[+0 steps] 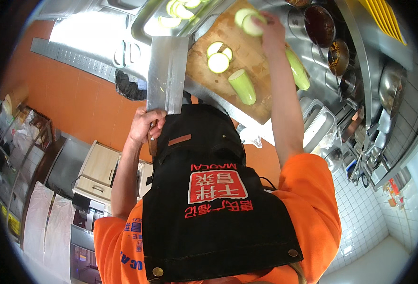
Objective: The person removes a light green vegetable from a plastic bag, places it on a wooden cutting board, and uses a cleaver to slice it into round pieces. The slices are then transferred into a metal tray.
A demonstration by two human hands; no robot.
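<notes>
My left hand (147,124) grips the wooden handle of a broad cleaver (167,71), its blade raised left of the wooden cutting board (203,81). Over the board's far part, my right hand (273,26) holds pale green squash slices (252,25), slightly blurred. A few more round slices (218,63) lie overlapping on the wood. Nearer to me rests a cut squash piece (242,87), its flat end showing. Another light green squash (297,69) lies at the right edge, partly hidden by my right forearm. Beyond the cleaver, a metal tray (138,26) contains several slices.
Metal pots (319,26) with dark contents and ladles stand on the right. Steel containers (317,124) sit nearer, beside my right arm. White-handled scissors (126,53) are at the left. Below them is a bin with a black liner (129,85).
</notes>
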